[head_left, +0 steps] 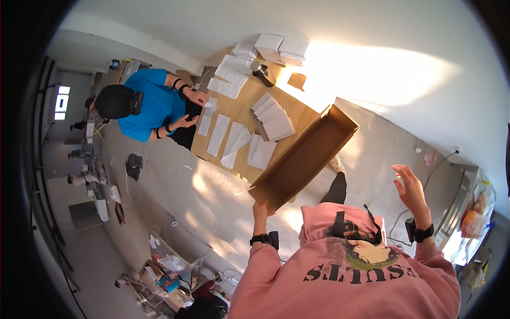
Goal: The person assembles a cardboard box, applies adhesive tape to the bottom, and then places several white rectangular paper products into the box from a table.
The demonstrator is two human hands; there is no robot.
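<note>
Wood-grain counter is sitting near 12 o'clock. At its 4 o'clock edge, a long, open brown cardboard box is slanting; supporting both ends should be keeping thin walls from flexing. Flat white paper pieces are lying counterside. Left hand is gripping the box's 7 o'clock end, fingers pinching its wall, partly hidden. Right hand is hovering empty, 3 o'clock, fingers loosely spread.
</note>
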